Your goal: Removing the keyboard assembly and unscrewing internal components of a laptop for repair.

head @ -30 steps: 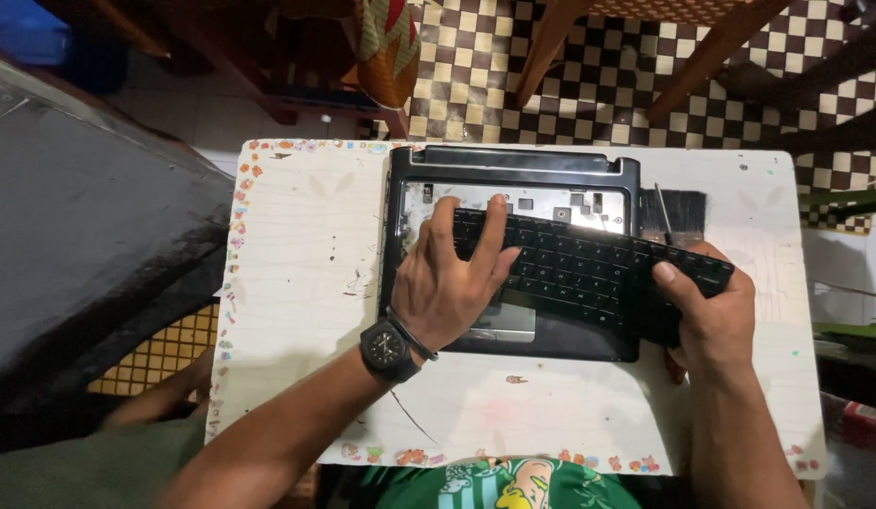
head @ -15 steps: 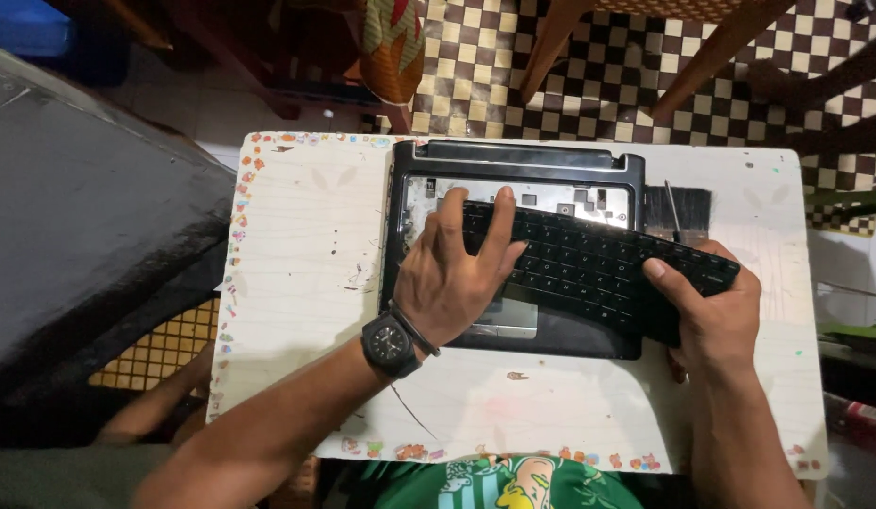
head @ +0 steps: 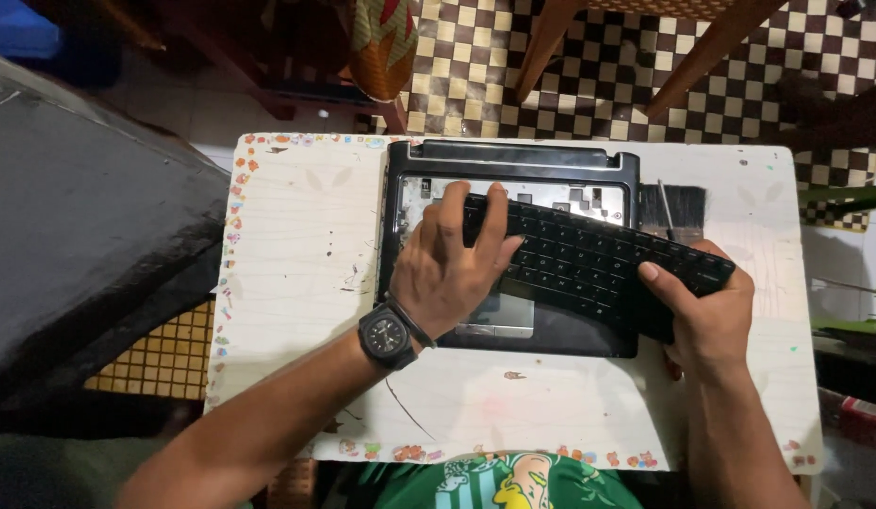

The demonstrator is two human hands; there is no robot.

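At the far left I see a dark slanted surface [head: 80, 217], and beside it the white table [head: 296, 283] with a band of small coloured pictures along its edges.

My left hand [head: 447, 269] lies on the left end of the keyboard [head: 598, 259]. The hand is flat and mostly open, the fingers spread and pressing down on the keys; it grips nothing. On this wrist I wear a black watch [head: 386, 335].

The keyboard is black and loose from the laptop base [head: 513, 170]. It sits tilted over the base, with its left end low on the base and its right end raised and out past the right edge of the base. In the far part of the base I see the bare metal tray with some cut-outs. The touchpad [head: 499, 316] shows near me, just below the keyboard.

My right hand [head: 706, 316] is closed around the right end of the keyboard, thumb on top of the keys, the other fingers under it.

Behind this hand a brush [head: 678, 203] with dark bristles lies on the table, just beside the base.
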